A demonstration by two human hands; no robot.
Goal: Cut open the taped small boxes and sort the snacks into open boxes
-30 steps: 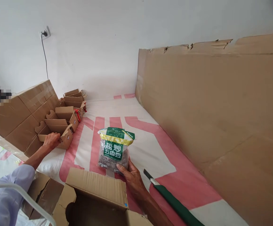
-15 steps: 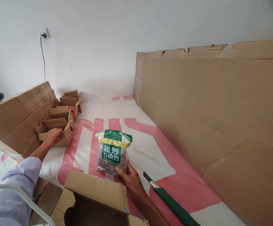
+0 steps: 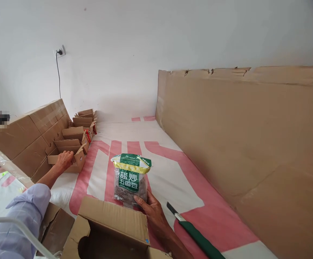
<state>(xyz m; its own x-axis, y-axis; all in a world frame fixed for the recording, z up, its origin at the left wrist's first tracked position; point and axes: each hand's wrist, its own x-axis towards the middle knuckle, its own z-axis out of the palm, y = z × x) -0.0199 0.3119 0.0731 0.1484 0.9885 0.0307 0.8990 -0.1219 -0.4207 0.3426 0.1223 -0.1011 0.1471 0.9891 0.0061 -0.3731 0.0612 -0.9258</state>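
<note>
My left hand (image 3: 64,160) is closed over the near wall of a small open cardboard box (image 3: 78,163), the nearest in a row at the left; its fingertips are hidden inside. In my right hand (image 3: 152,208) is a plastic bag of beans (image 3: 129,180) with a green label and a yellow stripe. The thumb presses on its front lower corner and the fingers go behind. The bag stands upright just beyond an open carton (image 3: 113,219) in front of me. Right of that hand lies a knife (image 3: 196,233) with a green handle and dark blade.
Several more small open boxes (image 3: 72,133) line up toward the wall, beside a stack of taped cartons (image 3: 27,133). A tall cardboard sheet (image 3: 240,136) borders the right side. The white and pink cover (image 3: 172,172) spreads between. A pale curved bar (image 3: 18,223) crosses the lower left.
The camera view has shifted, so the scene sits slightly lower and further right. Both hands keep their hold, with little movement relative to the box and the bag.
</note>
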